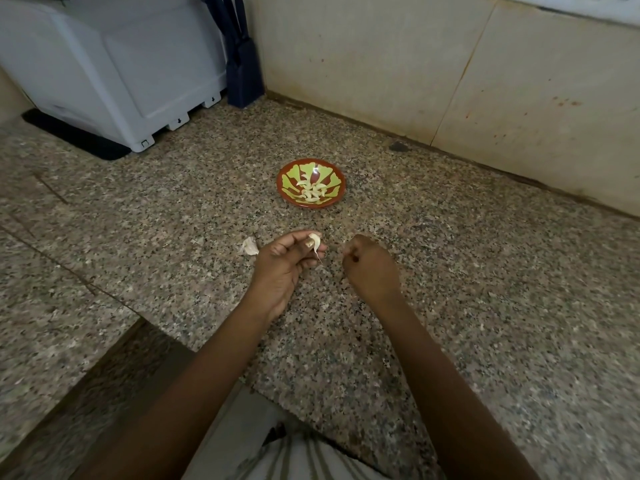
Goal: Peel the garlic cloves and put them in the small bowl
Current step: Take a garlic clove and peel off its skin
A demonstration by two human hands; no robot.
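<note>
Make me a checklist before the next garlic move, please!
1. Left hand grips the garlic clove: ok.
2. Clove fully peeled: cannot tell; a thin strand hangs below it.
3. Right hand free to peel: cannot tell; its fingers are curled.
4. Small bowl upright on the countertop, beyond the hands: ok.
5. Room in the bowl beside the peeled cloves: ok.
6. White piece left of the left hand, skin or clove: cannot tell.

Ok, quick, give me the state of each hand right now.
Left hand: pinches a garlic clove between thumb and fingers.
Right hand: fingers curled; whether they hold anything cannot be told.
</note>
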